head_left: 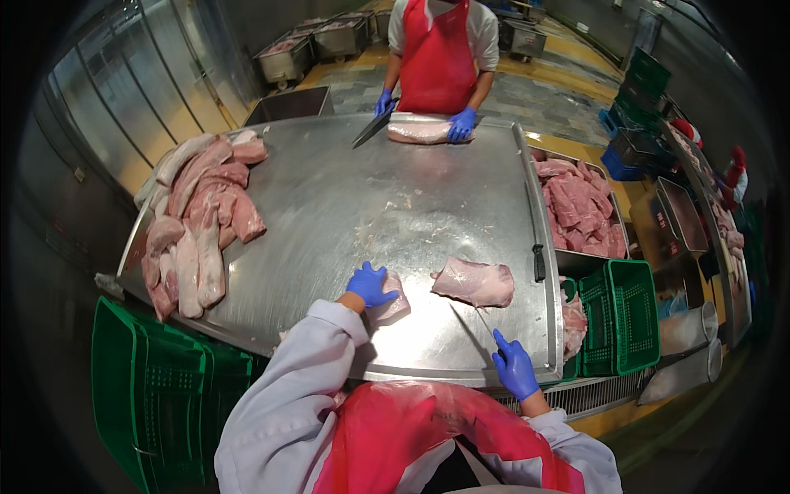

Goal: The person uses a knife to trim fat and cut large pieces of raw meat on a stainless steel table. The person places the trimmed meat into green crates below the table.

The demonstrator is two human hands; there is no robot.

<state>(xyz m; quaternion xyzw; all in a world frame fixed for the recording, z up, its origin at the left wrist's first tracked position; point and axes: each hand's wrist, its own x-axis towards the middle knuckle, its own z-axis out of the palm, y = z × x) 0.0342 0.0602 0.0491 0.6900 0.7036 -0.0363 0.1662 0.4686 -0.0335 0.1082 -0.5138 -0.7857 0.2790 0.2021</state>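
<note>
On the steel table [313, 189], my blue-gloved left hand [368, 284] rests with spread fingers on a piece of pale pink meat [388, 306]. Lower right, my blue-gloved right hand [514, 366] is closed on the handle of a knife [476, 319], its blade angled up and leftward beside a larger slab of meat [473, 282]. A heap of long meat cuts [202, 222] lies at the table's left. A black-handled tool [538, 263] lies along the right edge.
Across the table, a co-worker [440, 58] in a red apron holds a knife [370, 128] beside a long cut [415, 132]. A steel bin of meat [580, 210] and green crates [617, 317] stand right; more green crates [152, 395] stand lower left.
</note>
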